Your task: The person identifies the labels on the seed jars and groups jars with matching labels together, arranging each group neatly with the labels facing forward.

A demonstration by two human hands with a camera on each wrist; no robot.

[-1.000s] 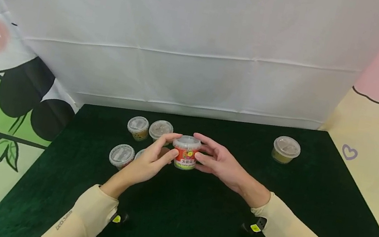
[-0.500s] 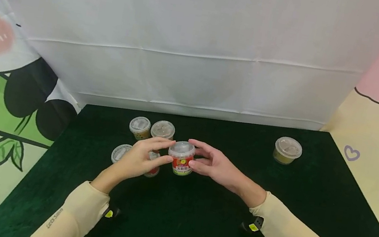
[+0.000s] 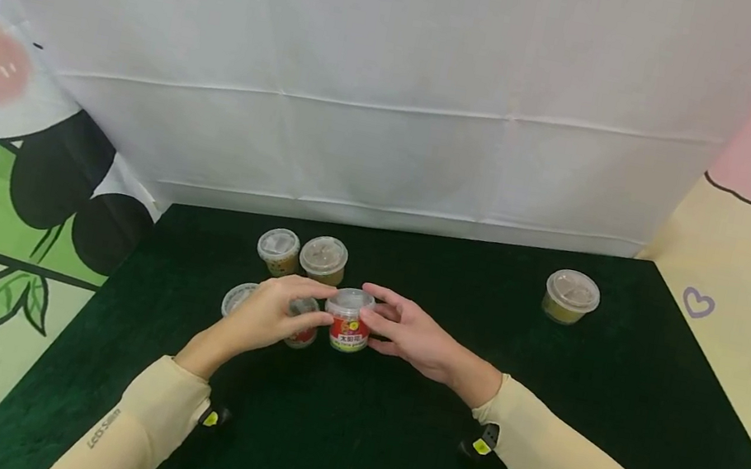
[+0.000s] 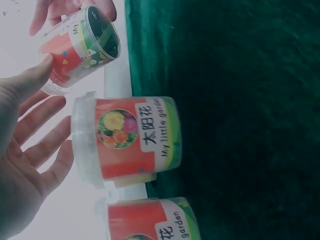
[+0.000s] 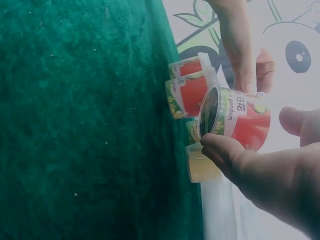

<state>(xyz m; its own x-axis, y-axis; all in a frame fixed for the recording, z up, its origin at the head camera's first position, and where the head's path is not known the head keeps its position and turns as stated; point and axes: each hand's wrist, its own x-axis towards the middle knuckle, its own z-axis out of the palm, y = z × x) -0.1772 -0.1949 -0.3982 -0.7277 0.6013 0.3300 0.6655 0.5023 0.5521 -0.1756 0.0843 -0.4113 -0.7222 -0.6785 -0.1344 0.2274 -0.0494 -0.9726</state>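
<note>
A clear plastic cup [image 3: 348, 330] with a red "My little garden" label is held upright between both hands, off the cloth. My left hand [image 3: 267, 312] has its thumb and index finger at the cup's left side; in the left wrist view the thumb presses the label while other fingers spread behind. My right hand [image 3: 413, 338] grips the opposite side, fingertips near the base in the right wrist view. Right beside the held cup, a red-labelled lidded cup [image 4: 135, 137] stands partly behind the left hand. Another such cup [image 3: 239, 297] is mostly covered by that hand.
Behind them stand two lidded cups, one speckled [image 3: 277, 252] and one yellowish [image 3: 324, 261]. A lone lidded cup [image 3: 569, 298] sits at the far right back. Dark green cloth [image 3: 382, 454] covers the table, and a white curtain [image 3: 391, 145] rises at its back edge.
The held cup has moved left and slightly nearer, toward the red-labelled cup. Both hands have shifted left with it, and that standing cup shows more now beside the left hand.
</note>
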